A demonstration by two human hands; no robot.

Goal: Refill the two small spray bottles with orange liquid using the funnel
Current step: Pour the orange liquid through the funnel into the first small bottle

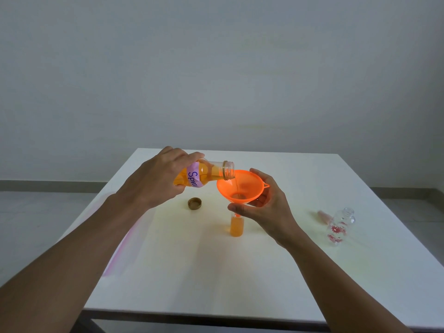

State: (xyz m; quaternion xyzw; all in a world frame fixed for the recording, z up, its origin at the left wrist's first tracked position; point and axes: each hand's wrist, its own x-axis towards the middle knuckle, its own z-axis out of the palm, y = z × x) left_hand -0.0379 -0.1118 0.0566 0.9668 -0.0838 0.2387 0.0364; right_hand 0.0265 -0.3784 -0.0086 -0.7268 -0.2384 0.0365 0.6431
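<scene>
Head view: the left hand (158,179) grips the big clear purple-label bottle (204,175), pouring into the orange plastic funnel (229,188). The right hand (266,210) pinches the funnel over small clear bottle 1 (236,228), mid-table, nearly full. Next, likely: stop pouring, then move to the empty flowered bottle (338,227).

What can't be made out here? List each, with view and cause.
1. Head view: small bottle neck, where the funnel spout enters, hidden by the right hand and the funnel bowl.
2. Head view: big bottle label reads only "Spra"; the rest curves out of sight; the left hand covers its base.
3. Head view: pinkish thing beside the flowered bottle, too blurred to identify.
</scene>
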